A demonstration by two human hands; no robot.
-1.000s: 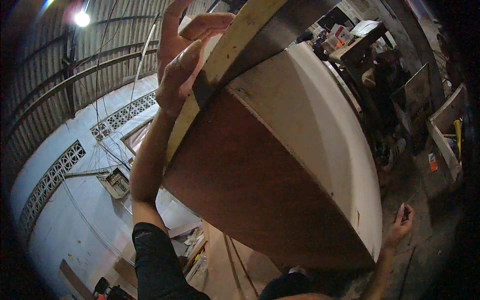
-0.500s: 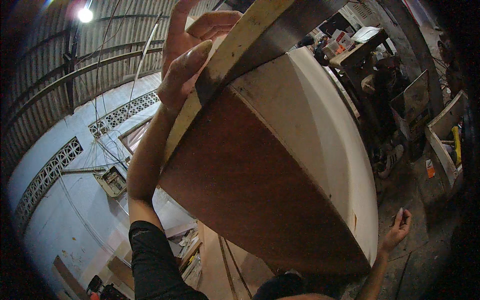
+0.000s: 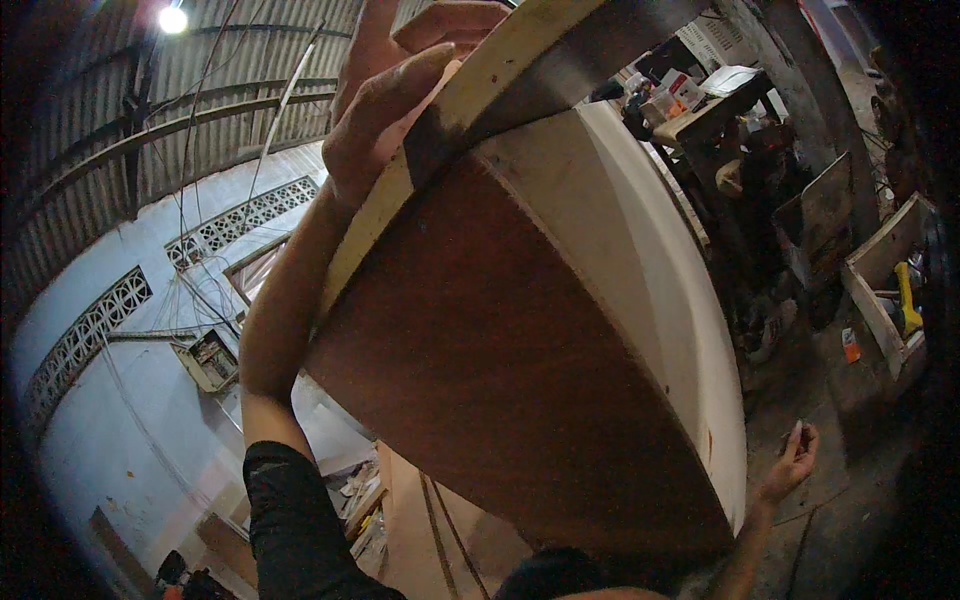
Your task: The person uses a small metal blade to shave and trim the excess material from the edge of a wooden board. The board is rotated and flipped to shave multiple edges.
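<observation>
A large wooden piece, tilted and close to me, fills the middle. It has a dark red-brown panel [image 3: 520, 360], a pale curved side [image 3: 670, 270] and a thick yellowish edge board [image 3: 470, 85] across its top. My left hand [image 3: 395, 105] is raised high at the outer side of this edge board, its thumb and fingers bent against it. The fingertips are partly hidden behind the board. Low on the right, beyond the pale side, my right hand [image 3: 792, 462] is apart from the wood with its fingers curled together. Whatever is at its fingertips is too small to name.
A cluttered workbench [image 3: 705, 115] stands at the far right. An open wooden box [image 3: 880, 270] there holds a yellow-handled tool [image 3: 908, 298]. A small orange packet [image 3: 850, 345] lies on the floor. Boards and scraps lie lower left, below a blue wall [image 3: 120, 400].
My left hand and the wooden edge have shifted slightly right in the picture, while the wall has slid left. The right hand keeps nearly the same place and curl.
</observation>
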